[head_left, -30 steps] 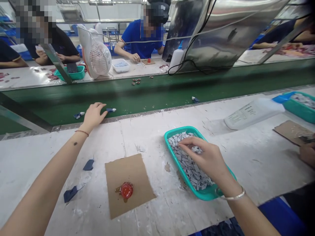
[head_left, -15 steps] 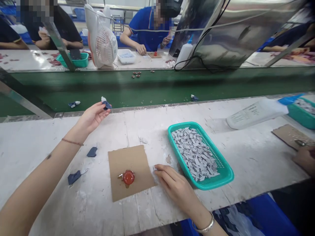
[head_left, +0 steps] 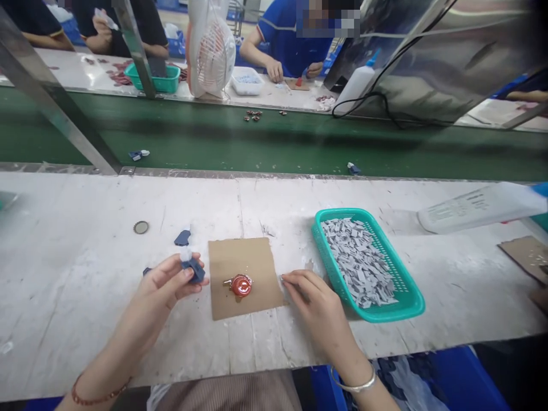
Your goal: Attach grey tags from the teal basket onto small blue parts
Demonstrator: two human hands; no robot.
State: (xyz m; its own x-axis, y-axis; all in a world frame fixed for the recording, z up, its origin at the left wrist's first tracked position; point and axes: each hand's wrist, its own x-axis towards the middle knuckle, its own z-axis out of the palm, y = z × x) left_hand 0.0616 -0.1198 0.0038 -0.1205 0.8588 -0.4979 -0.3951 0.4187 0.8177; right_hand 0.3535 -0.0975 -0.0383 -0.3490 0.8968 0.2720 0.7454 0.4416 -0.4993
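My left hand (head_left: 165,288) holds a small dark blue piece (head_left: 194,269) with a white tip between thumb and fingers, left of a square of brown cardboard (head_left: 244,254). On the cardboard lies a round cap of glossy red stuff (head_left: 242,285) with a small metallic tip at its left. My right hand (head_left: 323,308) is pinched at the cardboard's right edge, on a tiny pale piece (head_left: 283,278) that is mostly hidden. Beside it stands a green basket (head_left: 409,302) full of small grey-white pieces (head_left: 359,262). Another dark blue piece (head_left: 182,237) lies behind my left hand.
A bottle cap (head_left: 141,228) lies at the left. A white bottle (head_left: 475,206) lies at the right, near more cardboard (head_left: 524,257). Beyond the table runs a green belt (head_left: 240,145) with small pieces. Across it are a white fan (head_left: 214,54) and a person in blue (head_left: 286,34).
My left hand has come back from the belt's edge toward the cardboard with the dark blue piece. My right hand keeps its pinch beside the cardboard. The view has shifted.
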